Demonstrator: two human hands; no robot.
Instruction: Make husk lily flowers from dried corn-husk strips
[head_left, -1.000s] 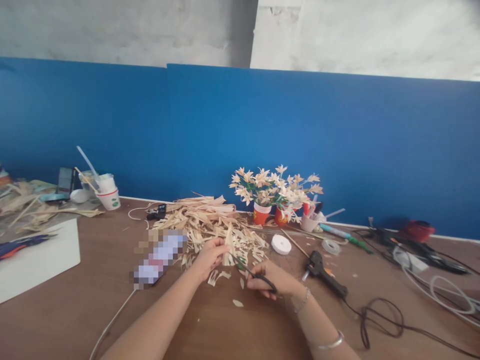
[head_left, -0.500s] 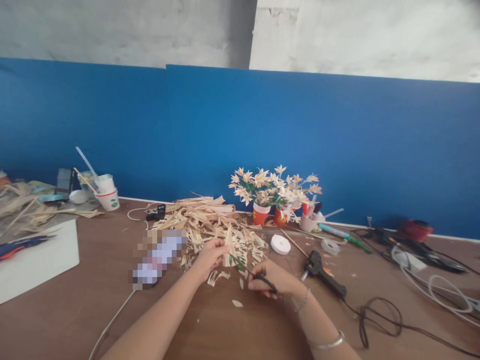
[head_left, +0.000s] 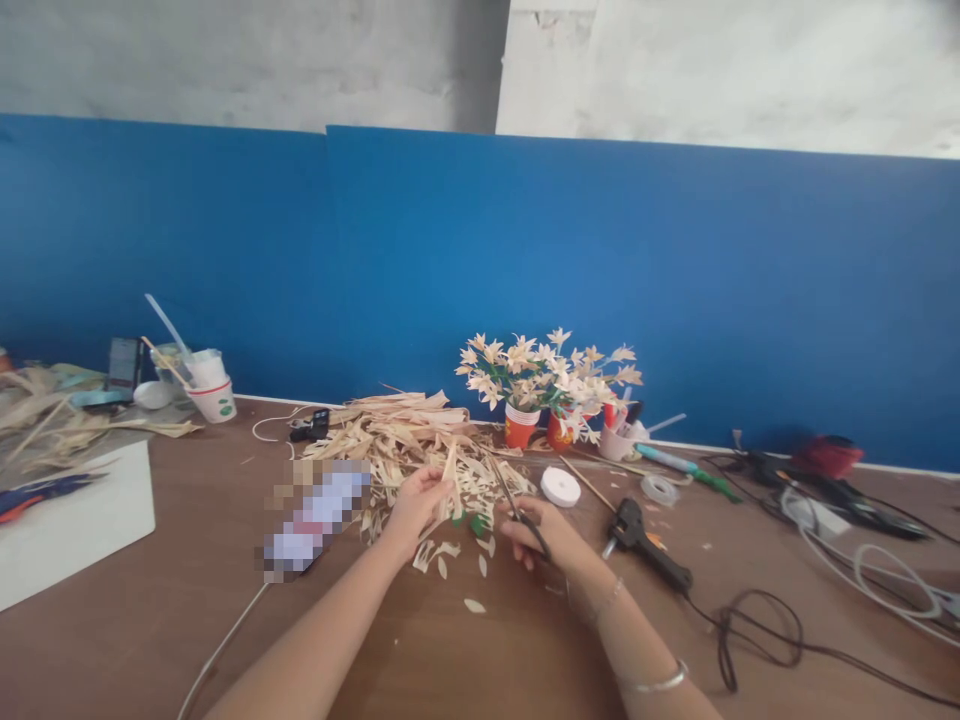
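Pinched in my left hand (head_left: pixel 417 508) is a pale strip of dried husk (head_left: pixel 450 466), standing upright above the fingers. My right hand (head_left: pixel 541 538) grips dark-handled scissors (head_left: pixel 517 508), their blades pointing up and to the left, apart from the strip. Behind both hands spreads a heap of dried husk strips (head_left: pixel 405 420). Small cut petal pieces lie on the brown table (head_left: pixel 420 640), among them one pale petal (head_left: pixel 474 606) nearest me. A small green thing (head_left: pixel 478 525) lies between the hands; its kind is unclear.
Husk flowers (head_left: pixel 551 370) stand in red paper cups (head_left: pixel 520 428). To the right are a white tape roll (head_left: pixel 560 487), a glue gun (head_left: pixel 645 548) with its looped cord, and a clear tape ring (head_left: pixel 659 489). At left are a pixelated object (head_left: pixel 319 520), a white board (head_left: pixel 82 530) and a cup (head_left: pixel 214 398).
The scissors have moved away from the husk strip and now point more upward. My left hand has shifted slightly left, and another small petal lies on the table below it.
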